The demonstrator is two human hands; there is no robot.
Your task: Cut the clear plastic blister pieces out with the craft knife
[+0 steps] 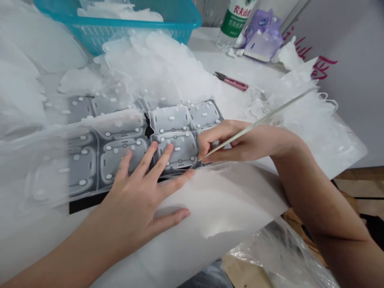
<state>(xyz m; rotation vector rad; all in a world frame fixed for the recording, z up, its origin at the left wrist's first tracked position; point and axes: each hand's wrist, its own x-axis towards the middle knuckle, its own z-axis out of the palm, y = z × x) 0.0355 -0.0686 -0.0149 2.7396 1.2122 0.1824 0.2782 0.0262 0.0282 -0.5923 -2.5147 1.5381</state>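
A sheet of translucent moulded pads (177, 150) with raised white nubs lies over a dark backing on the table. My left hand (147, 184) rests flat on it, fingers spread, fingertips pressing across two of the pads. In my right hand (228, 142) is a thin pale stick (258, 122), gripped low between thumb and fingers. Its lower tip meets the front right corner of the pad under my left fingers, by the clear edge film. The stick's upper end slants away to the right.
Behind the sheet are a heap of white translucent pieces (162, 64) and a turquoise basket (120, 26). Pink-handled snips (231, 81), a water bottle (235, 24) and a purple tissue pack (264, 38) lie farther back. Clear trimmings (300, 120) pile up at right.
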